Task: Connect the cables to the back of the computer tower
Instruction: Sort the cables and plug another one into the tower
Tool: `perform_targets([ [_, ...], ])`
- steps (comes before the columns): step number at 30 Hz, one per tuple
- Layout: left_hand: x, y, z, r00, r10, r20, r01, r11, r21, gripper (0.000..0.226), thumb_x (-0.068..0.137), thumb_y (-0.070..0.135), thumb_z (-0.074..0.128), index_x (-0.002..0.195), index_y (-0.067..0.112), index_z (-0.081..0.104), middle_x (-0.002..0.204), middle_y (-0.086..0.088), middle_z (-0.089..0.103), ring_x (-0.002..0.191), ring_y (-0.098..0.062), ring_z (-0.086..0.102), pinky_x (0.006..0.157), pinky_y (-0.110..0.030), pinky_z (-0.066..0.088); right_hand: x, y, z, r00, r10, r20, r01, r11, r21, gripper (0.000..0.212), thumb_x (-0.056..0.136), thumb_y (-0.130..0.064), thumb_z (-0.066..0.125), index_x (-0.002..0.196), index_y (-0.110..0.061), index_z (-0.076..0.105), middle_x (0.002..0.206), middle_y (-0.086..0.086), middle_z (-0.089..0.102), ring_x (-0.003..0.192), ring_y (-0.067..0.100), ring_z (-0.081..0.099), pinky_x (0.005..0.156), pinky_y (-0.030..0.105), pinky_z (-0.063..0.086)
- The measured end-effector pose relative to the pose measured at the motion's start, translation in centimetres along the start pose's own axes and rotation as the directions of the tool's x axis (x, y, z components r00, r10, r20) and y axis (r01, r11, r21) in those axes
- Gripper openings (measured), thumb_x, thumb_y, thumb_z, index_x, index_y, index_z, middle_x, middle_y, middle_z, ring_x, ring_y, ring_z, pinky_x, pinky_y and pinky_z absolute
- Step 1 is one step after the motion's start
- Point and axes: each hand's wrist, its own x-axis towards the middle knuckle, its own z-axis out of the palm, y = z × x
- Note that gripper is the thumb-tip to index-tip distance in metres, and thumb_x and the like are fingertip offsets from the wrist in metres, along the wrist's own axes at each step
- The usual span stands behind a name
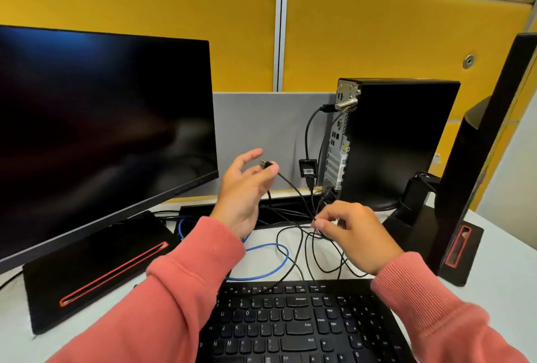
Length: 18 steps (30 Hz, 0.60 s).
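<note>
A black computer tower (pixel 398 142) stands upright at the back right of the desk, its silver rear panel (pixel 337 142) with ports facing left. One black cable with a small adapter box (pixel 308 169) is plugged in near the panel's top. My left hand (pixel 247 188) is raised left of the tower and pinches a black USB plug (pixel 266 164) between thumb and fingers. My right hand (pixel 354 232) is lower, near the tower's foot, and pinches thin black cables (pixel 316 223) lying tangled on the desk.
A large dark monitor (pixel 101 130) with a black base fills the left. A second monitor (pixel 488 145) on its stand rises at the right edge. A black keyboard (pixel 293 325) lies in front. A blue cable (pixel 261 261) loops between keyboard and tower. Yellow partition panels stand behind.
</note>
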Motion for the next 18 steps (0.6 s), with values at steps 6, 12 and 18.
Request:
perform_targets([
  [6, -0.8, -1.2, 0.8, 0.995, -0.027, 0.094, 0.037, 0.994, -0.102, 0.033, 0.092, -0.005, 0.066, 0.124, 0.004, 0.063, 0.113, -0.021, 0.075, 0.102, -0.022, 0.075, 0.093, -0.029, 0.059, -0.2, 0.5, 0.9, 0.999, 0.042, -0.003, -0.042, 0.999, -0.014, 0.014, 0.090, -0.027, 0.073, 0.076, -0.026, 0.073, 0.083, -0.009, 0.068, 0.065, -0.007, 0.053, 0.065, 0.015, 0.035],
  [12, -1.4, -1.8, 1.0, 0.962, 0.013, 0.273, -0.060, 0.985, 0.163, 0.022, 0.097, -0.002, 0.061, 0.115, 0.005, 0.071, 0.109, -0.014, 0.077, 0.102, -0.025, 0.074, 0.094, -0.033, 0.057, -0.1, 0.4, 1.0, 0.997, 0.075, -0.020, -0.076, 0.996, -0.045, 0.015, 0.088, -0.028, 0.075, 0.074, -0.026, 0.074, 0.080, -0.009, 0.068, 0.071, 0.001, 0.054, 0.069, 0.019, 0.039],
  [18, -1.3, -1.6, 0.4, 0.941, 0.101, 0.324, -0.204, 0.932, 0.300, 0.019, 0.092, -0.004, 0.068, 0.107, 0.006, 0.072, 0.107, -0.007, 0.076, 0.106, -0.021, 0.072, 0.090, -0.019, 0.053, 0.1, 0.6, 1.0, 0.993, 0.103, -0.060, -0.105, 0.994, -0.033, 0.017, 0.089, -0.025, 0.074, 0.072, -0.026, 0.073, 0.077, -0.009, 0.067, 0.073, 0.003, 0.056, 0.067, 0.017, 0.038],
])
